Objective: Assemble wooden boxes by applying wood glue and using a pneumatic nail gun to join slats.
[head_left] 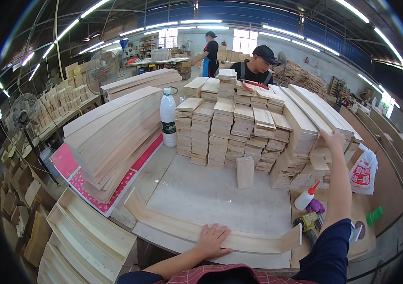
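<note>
Bench (178, 187): frame (178, 225) has both ends (290, 238) up, rest apparently left to do. L hand (213, 242) flat, fingers spread on frame; R hand (333, 139) part-curled at long boards (325, 110), hold unclear.

The planks (299, 113) are cream, the squeeze bottle (302, 201) white and red.

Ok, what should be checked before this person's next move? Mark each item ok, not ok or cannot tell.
1. Left hand resting on the long wooden piece: ok, fingers spread.
2. Both end boards of that piece standing up: ok.
3. Right hand at the near end of the stacked long boards: ok.
4. Firm right-hand grip on a board: cannot tell.
5. White squeeze bottle with red tip standing upright: not ok, it is tilted.
6. Right sleeve clear of the power tool: cannot tell.
</note>
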`<state>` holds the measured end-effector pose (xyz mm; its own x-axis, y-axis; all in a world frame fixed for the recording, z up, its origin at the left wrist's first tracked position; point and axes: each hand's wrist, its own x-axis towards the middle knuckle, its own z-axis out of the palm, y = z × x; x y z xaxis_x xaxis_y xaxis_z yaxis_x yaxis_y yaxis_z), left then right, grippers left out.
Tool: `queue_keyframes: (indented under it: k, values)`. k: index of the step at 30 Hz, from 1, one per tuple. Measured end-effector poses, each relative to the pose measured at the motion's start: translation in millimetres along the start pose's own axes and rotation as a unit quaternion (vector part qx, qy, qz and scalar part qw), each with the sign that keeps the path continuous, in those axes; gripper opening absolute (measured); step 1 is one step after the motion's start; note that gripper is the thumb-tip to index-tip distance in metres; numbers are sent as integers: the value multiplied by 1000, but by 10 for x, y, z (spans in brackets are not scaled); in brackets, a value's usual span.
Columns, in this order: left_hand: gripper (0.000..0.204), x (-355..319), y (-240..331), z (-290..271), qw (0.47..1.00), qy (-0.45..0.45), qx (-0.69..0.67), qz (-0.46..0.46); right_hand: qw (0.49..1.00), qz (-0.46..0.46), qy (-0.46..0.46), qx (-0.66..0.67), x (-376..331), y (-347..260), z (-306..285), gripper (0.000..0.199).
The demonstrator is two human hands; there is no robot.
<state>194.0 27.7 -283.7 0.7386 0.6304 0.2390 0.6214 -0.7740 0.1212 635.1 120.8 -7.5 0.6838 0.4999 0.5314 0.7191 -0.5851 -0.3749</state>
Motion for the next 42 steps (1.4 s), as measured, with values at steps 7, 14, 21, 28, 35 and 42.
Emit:
queue_keyframes:
  k: [7,14,21,28,35,42]
  values:
    - [74,113,-28,96,1000,-14,-21,18,937,144,-87,308,-277,338,-281,65]
    - [72,77,-15,83,999,17,-24,16,712,252,-198,625,-148,743,58,46]
    - [72,67,16,47,1000,-1,-31,0,637,236,-116,725,15,818,106,28]
    - [73,53,-39,66,999,-18,-47,-7,649,146,-84,742,-347,1004,-297,28]
    - [69,120,-27,-77,991,8,-132,-23,636,81,-60,765,-1217,951,-1038,30]
    - [60,635,491,-1680,888,304,-243,247,662,15,-179,727,-2074,628,-1256,32]
